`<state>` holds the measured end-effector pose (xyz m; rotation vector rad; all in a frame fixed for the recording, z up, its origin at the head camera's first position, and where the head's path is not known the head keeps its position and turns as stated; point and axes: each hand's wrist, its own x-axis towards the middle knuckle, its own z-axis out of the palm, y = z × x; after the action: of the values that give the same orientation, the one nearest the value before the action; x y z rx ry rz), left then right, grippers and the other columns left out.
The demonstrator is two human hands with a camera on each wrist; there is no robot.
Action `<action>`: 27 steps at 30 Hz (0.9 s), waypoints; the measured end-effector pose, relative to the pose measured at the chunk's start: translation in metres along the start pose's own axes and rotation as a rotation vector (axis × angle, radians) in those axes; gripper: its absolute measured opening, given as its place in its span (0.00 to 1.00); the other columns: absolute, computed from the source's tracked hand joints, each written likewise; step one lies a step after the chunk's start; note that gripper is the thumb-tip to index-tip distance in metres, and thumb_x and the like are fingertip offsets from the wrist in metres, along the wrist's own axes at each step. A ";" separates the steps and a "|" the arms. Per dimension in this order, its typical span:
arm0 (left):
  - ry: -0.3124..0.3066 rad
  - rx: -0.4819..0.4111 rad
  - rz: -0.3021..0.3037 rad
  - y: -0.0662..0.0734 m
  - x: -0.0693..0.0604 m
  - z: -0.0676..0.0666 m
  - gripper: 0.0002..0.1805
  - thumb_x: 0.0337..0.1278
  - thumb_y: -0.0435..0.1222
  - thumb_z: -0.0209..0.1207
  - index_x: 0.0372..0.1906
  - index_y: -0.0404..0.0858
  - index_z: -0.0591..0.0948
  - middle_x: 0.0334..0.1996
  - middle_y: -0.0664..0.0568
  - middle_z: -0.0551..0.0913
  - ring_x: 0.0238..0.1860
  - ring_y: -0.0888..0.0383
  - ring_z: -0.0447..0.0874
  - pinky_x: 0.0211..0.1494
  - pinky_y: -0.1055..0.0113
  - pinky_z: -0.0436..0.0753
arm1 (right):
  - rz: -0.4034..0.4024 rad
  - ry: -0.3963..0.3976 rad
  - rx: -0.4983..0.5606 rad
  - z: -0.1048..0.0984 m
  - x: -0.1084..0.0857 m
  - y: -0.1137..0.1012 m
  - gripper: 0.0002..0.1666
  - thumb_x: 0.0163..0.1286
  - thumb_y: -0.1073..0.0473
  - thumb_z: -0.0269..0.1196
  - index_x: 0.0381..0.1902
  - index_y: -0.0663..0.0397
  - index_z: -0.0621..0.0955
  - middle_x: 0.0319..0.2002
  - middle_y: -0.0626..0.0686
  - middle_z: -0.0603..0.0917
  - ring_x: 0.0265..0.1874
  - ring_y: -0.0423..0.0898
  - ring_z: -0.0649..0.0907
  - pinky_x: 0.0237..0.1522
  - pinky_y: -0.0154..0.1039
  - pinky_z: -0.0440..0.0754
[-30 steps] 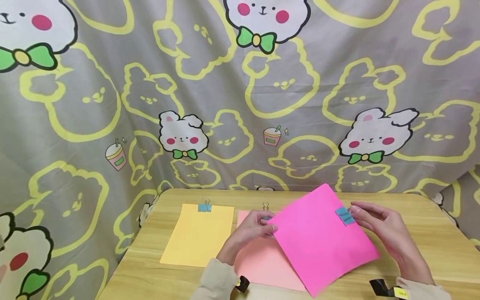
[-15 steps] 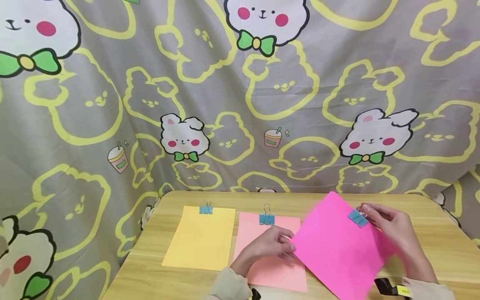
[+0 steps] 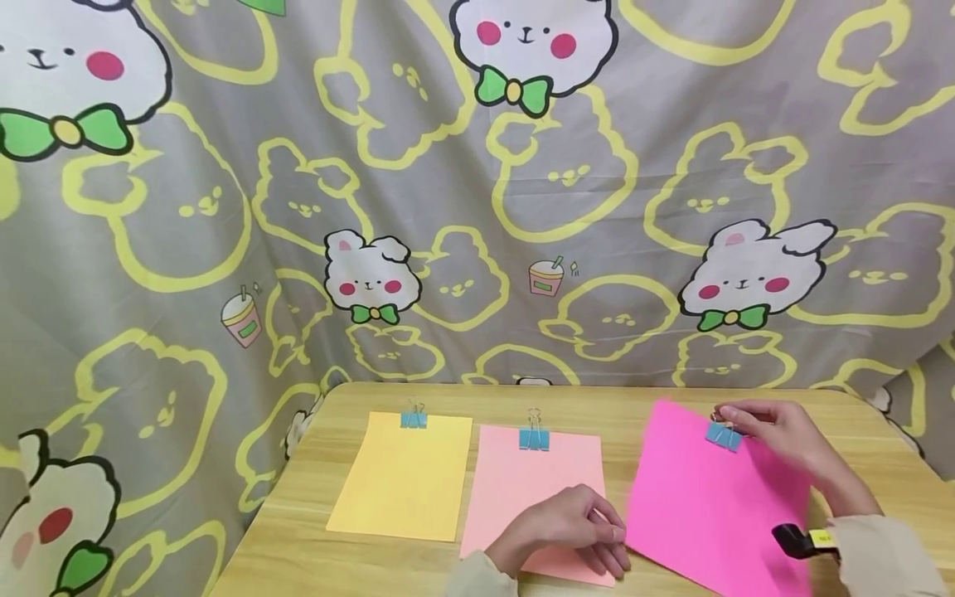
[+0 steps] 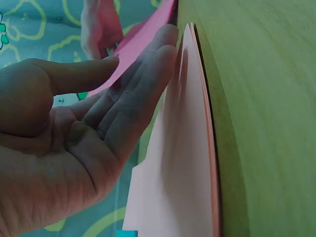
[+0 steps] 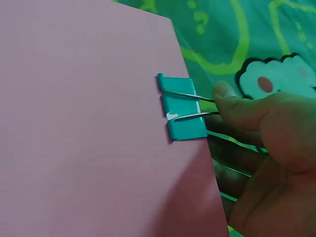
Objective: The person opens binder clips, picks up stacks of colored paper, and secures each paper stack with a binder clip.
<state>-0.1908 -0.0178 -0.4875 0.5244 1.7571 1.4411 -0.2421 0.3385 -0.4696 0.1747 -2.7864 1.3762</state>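
Note:
A bright magenta stack of paper (image 3: 709, 497) is at the right, a blue binder clip (image 3: 723, 437) on its top edge. My right hand (image 3: 794, 439) pinches the wire handles of that clip; in the right wrist view the thumb (image 5: 242, 111) lies against them. Above the lower part of the light pink paper (image 3: 515, 489) is my left hand (image 3: 570, 526), its fingertips beside the magenta paper's left corner. The left wrist view shows its fingers (image 4: 143, 94) fairly straight, thumb apart, holding nothing. Another blue binder clip (image 3: 534, 439) sits on the pink paper's top edge.
Yellow paper (image 3: 406, 481) with a blue binder clip (image 3: 414, 419) lies at the left of the wooden table (image 3: 283, 531). A grey curtain (image 3: 448, 191) with cartoon rabbits hangs behind the table and along its left side.
The magenta paper has moved right and down and turned more upright, away from the pink paper. My left hand has let go of its corner and come lower; my right hand keeps the clip.

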 end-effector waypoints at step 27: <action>0.645 0.631 0.374 -0.029 -0.059 -0.091 0.14 0.80 0.34 0.51 0.56 0.34 0.82 0.59 0.42 0.81 0.61 0.44 0.78 0.61 0.48 0.79 | -0.207 0.008 -0.172 0.048 0.049 0.017 0.06 0.70 0.58 0.70 0.34 0.53 0.89 0.30 0.46 0.85 0.29 0.37 0.76 0.32 0.33 0.75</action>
<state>-0.2219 -0.1258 -0.4922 0.8033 2.7855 1.3670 -0.2911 0.3061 -0.5084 0.4371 -2.7679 1.0849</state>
